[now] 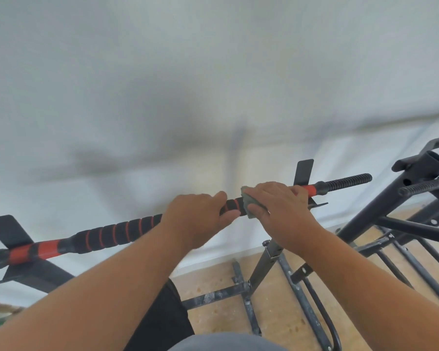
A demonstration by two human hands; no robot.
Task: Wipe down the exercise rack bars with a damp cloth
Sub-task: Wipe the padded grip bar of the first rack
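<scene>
Head view. A long bar with black foam grip ringed in orange (117, 233) lies across the rack cradles, its long axis running from about 8 o'clock (low left) to 2 o'clock (upper right), ending in a black threaded steel tip (350, 182).

Left hand (198, 220): fingers curled round the foam grip near mid-bar, steadying it. Right hand (279, 206): just beside the left, toward 2 o'clock, wrapped over a small grey-green folded cloth (249, 205) that is pressed around the bar. Whether the cloth is damp cannot be told. A short stretch of foam shows between the two hands; they are not touching.

Judgement: the wiping stroke must follow the bar's axis. The right hand is the one nearer the unwiped right end.

- Toward 2 o'clock: an orange sleeve section (308, 190) and a black flat metal cradle plate (303, 172) sit just beyond the knuckles; the plate's edges limit the stroke and could snag the cloth.
- Toward 8 o'clock: the left hand blocks the way; it would need to shift or release first. Beyond it, a long open run of foam up to the left black cradle plate (7, 230).

At 3 to 4 o'clock, black tubular rack frames (380, 211) stand near the right forearm.
</scene>
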